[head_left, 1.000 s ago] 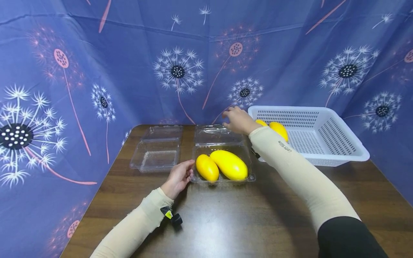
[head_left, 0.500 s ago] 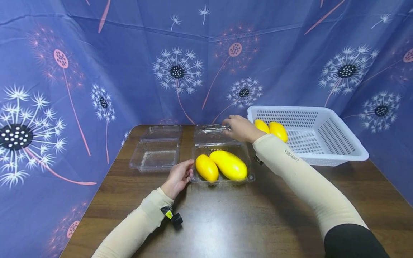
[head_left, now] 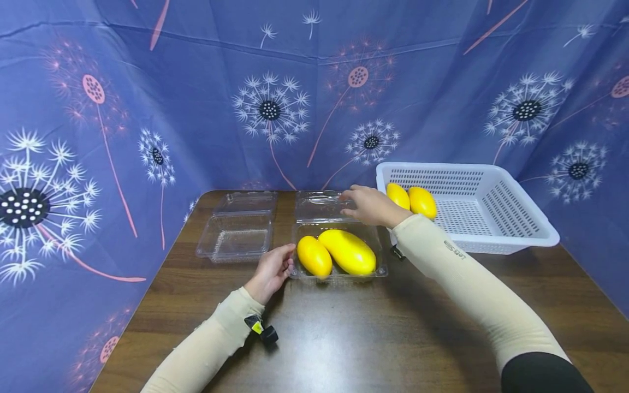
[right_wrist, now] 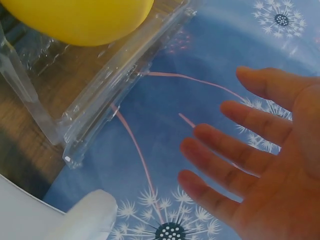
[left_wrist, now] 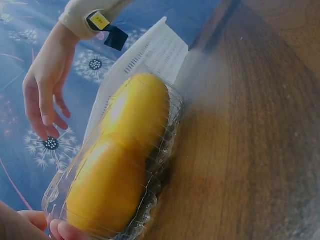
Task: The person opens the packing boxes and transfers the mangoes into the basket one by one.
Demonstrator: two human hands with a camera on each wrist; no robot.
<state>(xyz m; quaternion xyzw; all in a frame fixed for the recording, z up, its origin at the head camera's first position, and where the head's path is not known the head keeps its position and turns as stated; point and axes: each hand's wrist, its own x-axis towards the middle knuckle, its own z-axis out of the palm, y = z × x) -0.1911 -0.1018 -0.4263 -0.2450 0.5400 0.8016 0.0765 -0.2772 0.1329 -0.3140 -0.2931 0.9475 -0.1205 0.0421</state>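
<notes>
Two yellow mangoes, a smaller one (head_left: 314,256) and a larger, longer one (head_left: 348,252), lie side by side in the base of a clear plastic clamshell box (head_left: 380,271). The box's lid (head_left: 314,206) stands folded back behind it. At the left rim, my left hand (head_left: 272,271) pinches the box's edge between thumb and fingers; the fingers (left_wrist: 67,231) show through the plastic in the left wrist view. My right hand (head_left: 371,206) is over the lid's right side, its fingers spread in the right wrist view and holding nothing.
Left of the box stands a second opened clamshell (head_left: 236,240). A white slotted basket (head_left: 511,218) at the back right holds two more mangoes (head_left: 422,202) at its left end. A patterned blue cloth (head_left: 196,82) hangs behind the wooden table (head_left: 393,338).
My right hand has come down and slightly right, from above the lid toward its right side. The left hand has stayed at the box's rim.
</notes>
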